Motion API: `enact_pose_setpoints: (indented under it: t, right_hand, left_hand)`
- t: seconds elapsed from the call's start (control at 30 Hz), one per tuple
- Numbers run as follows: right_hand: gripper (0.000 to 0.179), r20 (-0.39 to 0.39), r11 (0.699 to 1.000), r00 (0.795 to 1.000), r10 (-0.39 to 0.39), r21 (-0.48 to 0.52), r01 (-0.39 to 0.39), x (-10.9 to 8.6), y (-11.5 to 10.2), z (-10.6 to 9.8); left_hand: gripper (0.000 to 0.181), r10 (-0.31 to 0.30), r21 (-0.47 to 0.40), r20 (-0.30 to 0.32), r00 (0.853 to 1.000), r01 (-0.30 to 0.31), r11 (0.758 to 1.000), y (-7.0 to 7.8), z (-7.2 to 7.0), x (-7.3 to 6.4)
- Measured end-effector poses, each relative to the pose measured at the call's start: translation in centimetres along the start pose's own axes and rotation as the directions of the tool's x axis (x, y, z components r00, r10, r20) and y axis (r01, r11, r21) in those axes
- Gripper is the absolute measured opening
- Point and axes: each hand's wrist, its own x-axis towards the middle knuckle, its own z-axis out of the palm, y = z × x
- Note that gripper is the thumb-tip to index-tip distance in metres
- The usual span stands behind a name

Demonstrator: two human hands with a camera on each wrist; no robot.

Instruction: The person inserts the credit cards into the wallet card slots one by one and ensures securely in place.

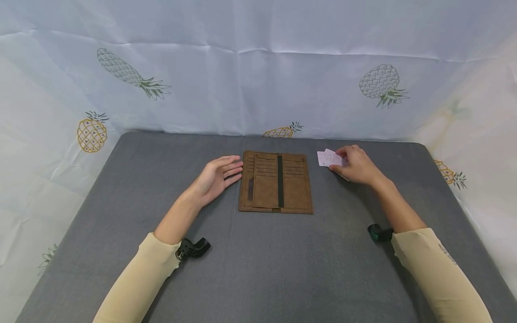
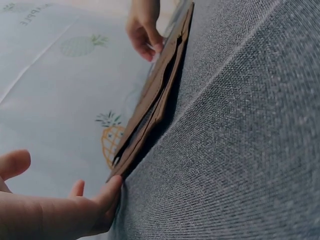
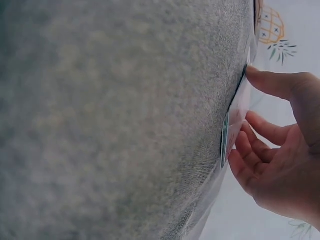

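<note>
A brown bifold wallet [image 1: 265, 193] lies unfolded on the grey table, with card slots on both halves and a dark band down the inner part. My left hand [image 1: 218, 177] is at its left edge, fingers extended and holding nothing; in the left wrist view a fingertip meets or nearly meets the wallet's corner. To the right of the wallet, several pale pink cards [image 1: 326, 158] lie overlapping on the table. My right hand [image 1: 357, 165] grips these cards between thumb and bent fingers, covering part of them. In the right wrist view, the cards [image 3: 239, 107] appear edge-on against the cloth.
A grey cloth covers the table [image 1: 282, 269]. Behind it hangs a white curtain [image 1: 258, 89] printed with pineapples. Black wrist devices sit near both cuffs, the left one [image 1: 194, 248] and the right one [image 1: 379, 233], close above the table.
</note>
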Motion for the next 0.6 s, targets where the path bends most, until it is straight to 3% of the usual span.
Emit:
enact_pose_setpoints:
  t: [0.33, 0.6]
  right_hand:
    - [0.065, 0.015, 0.995, 0.996, 0.084, 0.049, -0.084, 0.14, 0.47, -0.47]
    - [0.051, -0.006, 0.986, 0.995, 0.103, 0.129, -0.102, -0.07, 0.50, -0.86]
  left_hand:
    - [0.063, -0.017, -0.022, -0.013, 1.000, 0.017, 1.000, -0.18, 0.06, -0.08]
    - [0.062, -0.017, -0.044, -0.043, 0.999, 0.015, 0.999, -0.90, -0.12, 0.58]
